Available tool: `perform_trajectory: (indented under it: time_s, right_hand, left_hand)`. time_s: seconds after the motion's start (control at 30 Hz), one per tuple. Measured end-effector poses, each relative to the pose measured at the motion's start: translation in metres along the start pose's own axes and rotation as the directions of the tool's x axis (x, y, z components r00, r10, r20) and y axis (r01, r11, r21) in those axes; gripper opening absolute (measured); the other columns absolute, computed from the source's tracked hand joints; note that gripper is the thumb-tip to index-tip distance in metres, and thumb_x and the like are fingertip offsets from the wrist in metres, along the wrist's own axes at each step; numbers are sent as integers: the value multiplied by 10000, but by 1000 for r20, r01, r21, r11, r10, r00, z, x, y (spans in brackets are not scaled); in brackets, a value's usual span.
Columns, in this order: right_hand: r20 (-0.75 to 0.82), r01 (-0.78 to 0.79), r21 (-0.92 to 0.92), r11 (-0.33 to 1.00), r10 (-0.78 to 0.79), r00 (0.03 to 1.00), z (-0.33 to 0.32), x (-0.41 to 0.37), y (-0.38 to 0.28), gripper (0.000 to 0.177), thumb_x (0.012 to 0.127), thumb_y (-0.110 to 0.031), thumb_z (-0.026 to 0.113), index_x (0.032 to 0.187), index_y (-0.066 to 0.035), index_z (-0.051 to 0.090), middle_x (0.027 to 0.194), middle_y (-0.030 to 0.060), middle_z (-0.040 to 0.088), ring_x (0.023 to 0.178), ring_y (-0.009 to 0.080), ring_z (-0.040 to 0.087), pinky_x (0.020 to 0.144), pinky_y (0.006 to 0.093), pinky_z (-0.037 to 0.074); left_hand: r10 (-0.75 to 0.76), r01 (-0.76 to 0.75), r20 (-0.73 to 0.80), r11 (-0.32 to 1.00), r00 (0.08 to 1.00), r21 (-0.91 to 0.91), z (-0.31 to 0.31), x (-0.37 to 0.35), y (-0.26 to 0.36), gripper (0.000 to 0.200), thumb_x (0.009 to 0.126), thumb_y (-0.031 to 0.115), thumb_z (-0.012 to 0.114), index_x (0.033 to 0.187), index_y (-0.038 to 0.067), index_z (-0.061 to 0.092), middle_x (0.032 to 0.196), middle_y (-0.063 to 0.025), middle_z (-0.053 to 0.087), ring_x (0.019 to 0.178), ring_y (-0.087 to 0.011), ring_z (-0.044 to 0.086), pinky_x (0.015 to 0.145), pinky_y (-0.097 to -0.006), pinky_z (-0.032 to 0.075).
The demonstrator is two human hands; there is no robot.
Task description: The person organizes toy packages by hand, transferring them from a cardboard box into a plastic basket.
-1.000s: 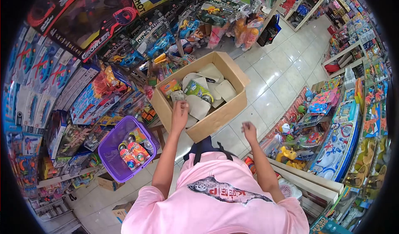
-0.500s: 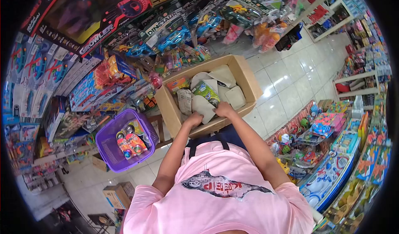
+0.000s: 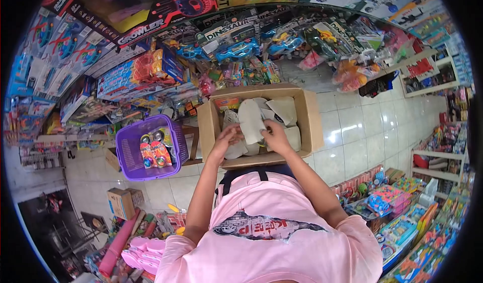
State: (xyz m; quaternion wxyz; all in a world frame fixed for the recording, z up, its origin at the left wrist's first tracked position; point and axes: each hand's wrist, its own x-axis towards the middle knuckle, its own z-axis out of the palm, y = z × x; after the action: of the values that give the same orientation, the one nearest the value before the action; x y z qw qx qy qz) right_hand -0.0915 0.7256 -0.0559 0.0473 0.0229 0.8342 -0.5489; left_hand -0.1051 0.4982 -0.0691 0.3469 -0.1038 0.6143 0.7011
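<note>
A cardboard box (image 3: 310, 117) stands open in front of me, with several packs inside that show plain grey-white card backs. Over these packs, my right hand (image 3: 275, 136) pinches the right edge of a pale backing card (image 3: 250, 121), lifted with its blank side up. My left hand (image 3: 229, 138) is just left of the card, its fingers stretched out and apart. An orange pack (image 3: 227, 103) lies in the box's far left corner. Left of the box, a purple basket (image 3: 129, 168) holds several carded toys, two of them orange-red packs (image 3: 152, 155).
Hanging dinosaur toy packs (image 3: 236, 44) and boxed toys (image 3: 138, 77) line the far and left sides. Tiled floor (image 3: 347, 137) shows to the right. A small carton (image 3: 119, 203) and pink packs (image 3: 143, 253) are at lower left, a toy display (image 3: 387, 202) at lower right.
The right hand has raised a backing card out of the pile, covering the green pack that showed before. My left hand's fingers have come off the card and spread. The view has shifted.
</note>
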Motion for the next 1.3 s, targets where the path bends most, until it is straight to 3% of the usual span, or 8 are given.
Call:
perform_trajectory:
  time_s: [0.1, 0.2, 0.37, 0.6, 0.93, 1.03, 1.1, 1.3]
  right_hand:
    - [230, -246, 618, 747, 127, 965, -24, 18, -15, 108, 879, 10, 584, 964, -40, 539, 893, 26, 603, 854, 96, 585, 737, 263, 464]
    - [398, -433, 808, 401, 170, 901, -25, 22, -38, 213, 869, 4, 612, 1041, -65, 507, 982, 33, 593, 921, 100, 575, 767, 255, 459]
    - [470, -513, 485, 708, 285, 836, 15, 20, -5, 360, 846, -61, 671, 1167, -65, 508, 1036, 49, 543, 930, 127, 571, 779, 243, 466]
    - [485, -278, 227, 934, 139, 863, 31, 14, -21, 456, 823, -195, 717, 1228, -26, 593, 1133, 117, 634, 940, 171, 614, 855, 322, 479]
    - [544, -547, 269, 793, 344, 765, 37, 28, -4, 273, 844, -122, 654, 1096, -15, 642, 1077, 94, 661, 913, 172, 620, 792, 342, 493]
    - [11, -180, 32, 983, 179, 984, 41, 36, 36, 424, 806, -176, 711, 1163, 4, 569, 1137, 180, 613, 989, 256, 620, 818, 402, 497]
    - [-208, -288, -620, 730, 201, 957, 36, 38, 41, 574, 759, -277, 771, 1143, 32, 477, 1220, 256, 532, 1085, 369, 597, 881, 419, 498]
    - [-80, -476, -593, 649, 542, 837, 41, 22, 42, 841, 676, -351, 833, 1258, 24, 355, 1127, 285, 616, 1058, 390, 625, 885, 478, 508]
  left_hand:
    - [127, -168, -173, 953, 977, -251, 0, 0, -1, 428, 1016, 282, 483, 1385, 68, 442, 1324, -71, 547, 1175, -183, 551, 954, -337, 443]
    - [97, -128, -134, 959, 986, -252, 5, -3, -10, 447, 1024, 253, 464, 1415, 48, 393, 1346, -81, 531, 1219, -207, 525, 1018, -374, 423]
    - [259, -212, 39, 860, 965, -465, 23, -23, -5, 635, 988, 470, 456, 1454, 55, 337, 1361, -90, 506, 1245, -216, 501, 1069, -404, 393]
    - [183, -224, -139, 886, 973, -406, 27, -50, 0, 606, 987, 448, 497, 1442, 77, 347, 1306, -83, 512, 1209, -195, 511, 1033, -371, 411]
    - [120, -159, -268, 979, 956, -129, -4, -70, 5, 446, 900, 206, 709, 1238, -15, 519, 983, -47, 664, 858, -90, 621, 802, -244, 492]
    - [146, -201, -353, 971, 924, -126, -13, -77, 5, 428, 876, 151, 730, 1222, -13, 539, 1033, -62, 673, 901, -102, 634, 817, -257, 502]
    - [166, -230, -433, 968, 886, -100, -18, -85, 4, 452, 848, 127, 749, 1226, -10, 542, 1094, -81, 672, 960, -125, 646, 852, -281, 511]
    - [135, -221, -474, 966, 870, -131, -37, -95, -9, 490, 825, 120, 768, 1231, -1, 523, 1114, -88, 661, 986, -135, 637, 881, -306, 506]
